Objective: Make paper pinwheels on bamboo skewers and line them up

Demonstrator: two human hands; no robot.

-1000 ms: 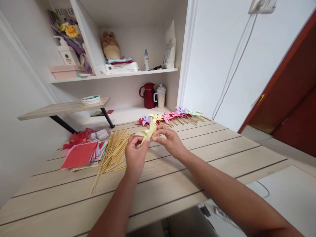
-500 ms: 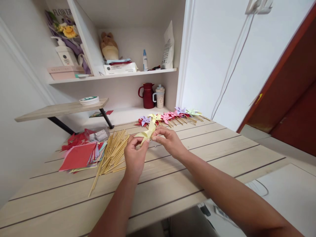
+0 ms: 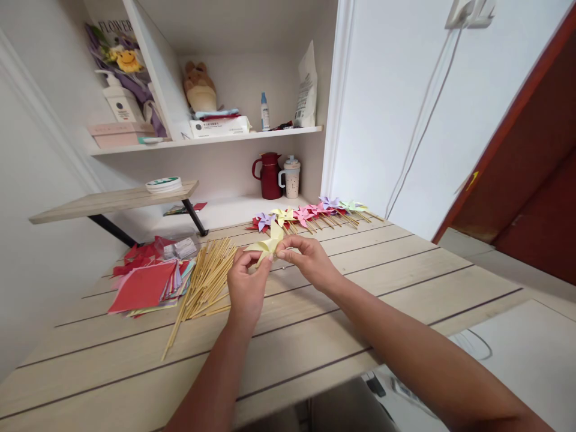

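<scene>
Both my hands hold a pale yellow folded paper piece (image 3: 267,245) above the wooden table (image 3: 315,324). My left hand (image 3: 245,285) pinches its lower side with thumb and fingers closed. My right hand (image 3: 306,259) pinches it from the right, fingers curled. A bundle of thin bamboo sticks (image 3: 204,281) lies just left of my left hand. Beyond my hands a row of finished paper pinwheels (image 3: 310,213) in purple, yellow, pink and green lies along the table's far edge.
A stack of coloured paper squares, red on top (image 3: 144,285), lies at the left beside the sticks, with a small clear box (image 3: 184,246) behind. A dark red jug (image 3: 270,175) and a cup (image 3: 291,176) stand on the low shelf. A small wooden side shelf (image 3: 112,199) juts out at left.
The yellow paper's raised flap has come down a little between my fingers. My hands have stayed in nearly the same place.
</scene>
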